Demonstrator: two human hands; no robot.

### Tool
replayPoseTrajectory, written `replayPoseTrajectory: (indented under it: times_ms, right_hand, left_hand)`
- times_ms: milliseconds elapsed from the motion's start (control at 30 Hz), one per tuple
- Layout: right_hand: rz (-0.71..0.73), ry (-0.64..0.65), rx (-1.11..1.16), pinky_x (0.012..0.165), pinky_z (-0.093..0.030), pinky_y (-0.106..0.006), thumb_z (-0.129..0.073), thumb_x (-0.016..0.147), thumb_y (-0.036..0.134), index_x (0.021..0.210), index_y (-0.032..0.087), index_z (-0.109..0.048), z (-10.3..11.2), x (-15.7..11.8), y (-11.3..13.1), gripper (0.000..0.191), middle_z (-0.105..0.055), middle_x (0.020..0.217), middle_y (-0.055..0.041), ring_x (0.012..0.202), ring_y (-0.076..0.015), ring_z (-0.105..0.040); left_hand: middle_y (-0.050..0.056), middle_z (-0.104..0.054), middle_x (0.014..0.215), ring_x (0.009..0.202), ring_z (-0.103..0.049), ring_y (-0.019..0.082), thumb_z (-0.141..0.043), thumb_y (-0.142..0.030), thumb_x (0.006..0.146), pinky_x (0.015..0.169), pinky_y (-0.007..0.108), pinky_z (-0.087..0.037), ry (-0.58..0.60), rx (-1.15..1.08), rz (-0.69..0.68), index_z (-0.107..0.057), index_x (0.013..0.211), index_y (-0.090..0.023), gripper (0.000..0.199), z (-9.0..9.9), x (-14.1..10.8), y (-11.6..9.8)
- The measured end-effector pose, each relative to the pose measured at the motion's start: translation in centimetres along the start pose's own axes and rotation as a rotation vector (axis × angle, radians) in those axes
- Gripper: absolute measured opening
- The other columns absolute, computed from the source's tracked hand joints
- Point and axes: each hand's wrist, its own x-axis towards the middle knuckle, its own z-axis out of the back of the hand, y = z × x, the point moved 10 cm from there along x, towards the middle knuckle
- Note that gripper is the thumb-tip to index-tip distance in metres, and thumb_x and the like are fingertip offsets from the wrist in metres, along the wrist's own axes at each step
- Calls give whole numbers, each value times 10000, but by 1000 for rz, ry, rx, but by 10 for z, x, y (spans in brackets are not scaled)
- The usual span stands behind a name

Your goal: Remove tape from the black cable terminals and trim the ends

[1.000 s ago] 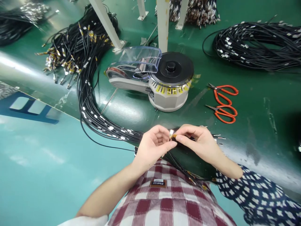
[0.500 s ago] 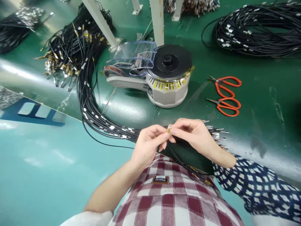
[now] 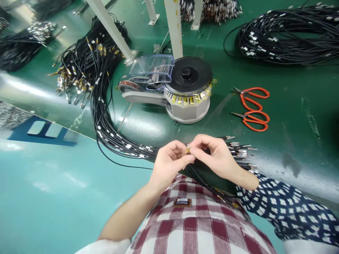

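Observation:
My left hand (image 3: 169, 165) and my right hand (image 3: 218, 158) meet fingertip to fingertip above the front edge of the green table. Pinched between them is a small piece of amber tape (image 3: 188, 150) around a silvery cable end, mostly covered by the fingers. The left fingers are closed on the cable end; the right thumb and forefinger press on the tape. Under and behind both hands runs a bundle of black cables (image 3: 116, 141) with white labels, its bare connector ends (image 3: 243, 151) emerging right of my right hand. Several cables hang down across the checked apron (image 3: 196, 218).
Beyond the hands stands a round tape dispenser (image 3: 188, 95) with yellow tape pieces along its rim. Two orange-handled scissors (image 3: 255, 120) lie to its right. A coiled cable bundle (image 3: 286, 35) is at back right, taped cable ends (image 3: 76, 79) at left. White posts (image 3: 174, 31) rise behind.
The view has shifted slightly. My fingers have moved a little around the cable end, the left thumb now reaching under the right fingertips, and the tape sits lower between them.

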Motion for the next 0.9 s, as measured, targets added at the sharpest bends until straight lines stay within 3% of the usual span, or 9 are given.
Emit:
replayPoseTrajectory:
  times_ms: [133,200,300,433,600,667,767,833,900]
  right_hand:
    - [220,1,-166,585,-459,-247,-643,866,173,771,176,-685,3,-7,30,104,-631,710,-7,620,-112,-548]
    - [262,24,-192,582,-464,-254,-665,858,178,774,179,-715,3,-6,36,98,-651,711,-17,623,-119,-565]
    - [132,70,-120,542,-440,-246,-711,820,205,786,180,-742,3,7,23,53,-662,716,-13,583,-108,-544]
    - [-45,273,31,548,-439,-235,-760,766,260,784,158,-734,-12,23,3,107,-667,733,-8,605,-110,-559]
    - [18,399,-82,685,-495,-257,-658,864,235,804,158,-693,-22,29,6,104,-685,775,-17,709,-139,-621]
    - [123,322,-268,747,-489,-276,-599,910,207,837,166,-692,-13,29,12,125,-695,840,-32,777,-154,-632]
    - [241,98,-522,799,-467,-290,-558,947,203,883,184,-692,23,28,21,150,-696,914,-43,849,-167,-626]
    - [228,11,-599,772,-465,-284,-574,946,228,890,197,-689,49,25,20,132,-693,905,-36,840,-168,-623]
    - [162,-4,-683,732,-463,-283,-589,939,247,882,207,-688,71,21,14,121,-687,886,-28,818,-171,-621]
  left_hand:
    - [-24,-660,621,498,-542,42,-853,-191,709,484,139,-447,-9,19,-42,-662,696,-135,200,2,-2,-4]
    - [1,-699,640,516,-582,67,-845,-200,718,487,157,-468,27,11,-52,-678,695,-135,181,-1,-2,-7]
    - [39,-735,655,504,-595,85,-824,-225,747,478,176,-465,93,13,-47,-677,702,-132,180,-5,-2,-10]
    - [85,-763,691,460,-570,84,-812,-273,757,464,192,-448,137,20,2,-657,700,-125,222,-3,2,-6]
    - [85,-754,684,440,-564,87,-798,-323,764,416,183,-390,209,29,79,-654,716,-126,249,0,7,2]
    - [71,-741,674,462,-582,102,-790,-328,769,422,191,-406,235,54,63,-653,719,-133,244,-2,6,-1]
    - [61,-731,711,577,-637,142,-765,-271,792,506,227,-476,274,278,-56,-657,725,-147,177,-13,-2,-11]
    - [76,-736,800,704,-655,166,-693,-194,849,650,271,-523,386,589,-238,-687,772,-151,89,-36,-15,-19]
    - [118,-721,954,854,-638,202,-544,-111,915,786,327,-522,539,941,-457,-697,828,-145,179,-62,-32,-19]
